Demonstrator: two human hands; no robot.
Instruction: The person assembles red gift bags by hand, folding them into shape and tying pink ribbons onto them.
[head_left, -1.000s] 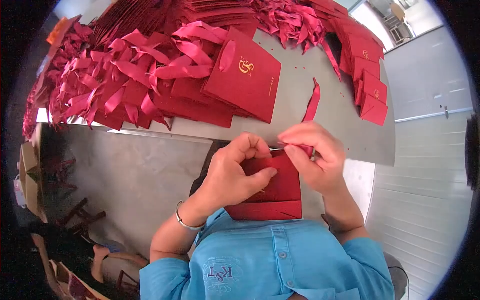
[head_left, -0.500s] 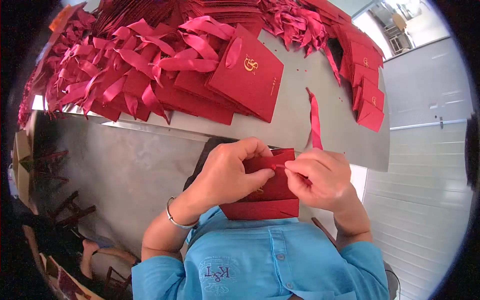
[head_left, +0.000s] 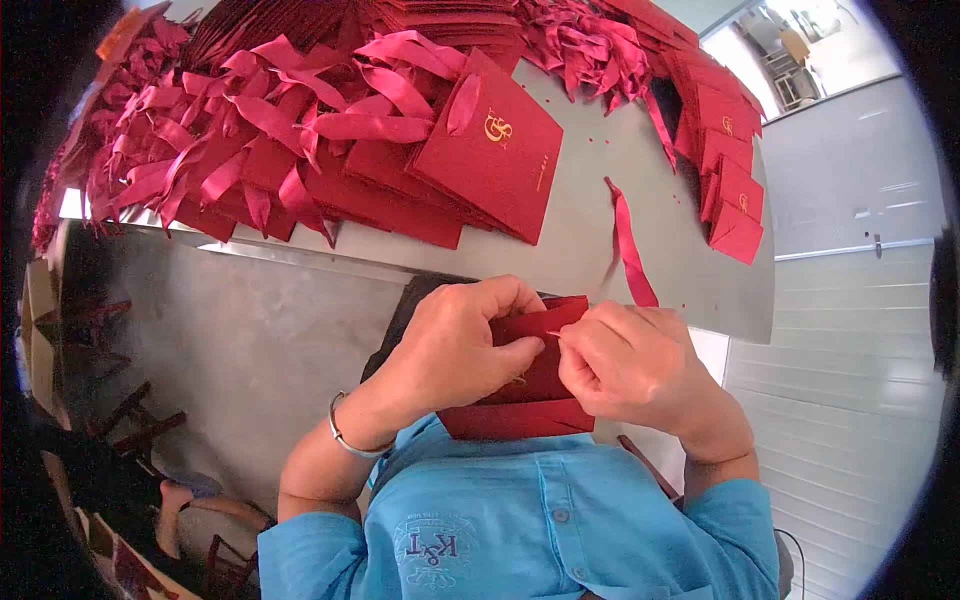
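Observation:
A small red paper bag (head_left: 545,375) with a gold mark rests against my front, its lower part folded across. My left hand (head_left: 465,335) is closed on its upper edge, thumb on the near face and fingers behind. Close beside it, my right hand (head_left: 635,360) pinches the thin end of a ribbon at the bag's face; only a short pale tip shows between the two hands. A red ribbon (head_left: 624,245) lies on the table just beyond my right hand; whether it joins the pinched end is hidden.
Flat red bags with ribbon handles (head_left: 300,150) are heaped at the left of the grey table (head_left: 580,190). A bunch of loose ribbons (head_left: 590,50) lies at the back, and more red bags (head_left: 735,190) stand along the right. At lower left a person's leg (head_left: 175,505) shows.
My right hand has moved slightly left, closer to my left thumb, and its fingers have closed further. Less of the thin strand shows. The ribbon's near end has come clear of my hand.

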